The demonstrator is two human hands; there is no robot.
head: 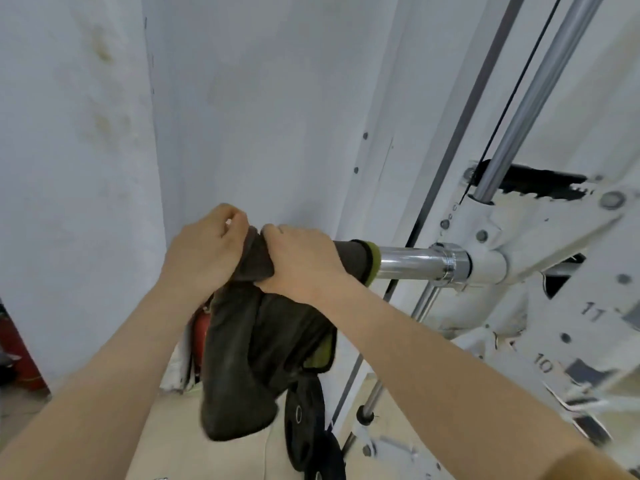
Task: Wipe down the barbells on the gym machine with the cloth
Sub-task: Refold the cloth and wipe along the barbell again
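The wiping step is under way on the white-painted steel gym machine (540, 244), whose polished chrome barbell end (405, 259) juts from its collar toward nine o'clock. A dark brown cloth with green edging (263, 341) is wrapped over the bar's free end, its loose bulk hanging toward six o'clock. The right hand (304, 261) curls over cloth and bar, gripping both, and the left hand (204, 247), at its nine o'clock, pinches the bunched cloth at the bar's tip; next, I judge, the wrapped grip should slide toward three o'clock over the bare chrome.
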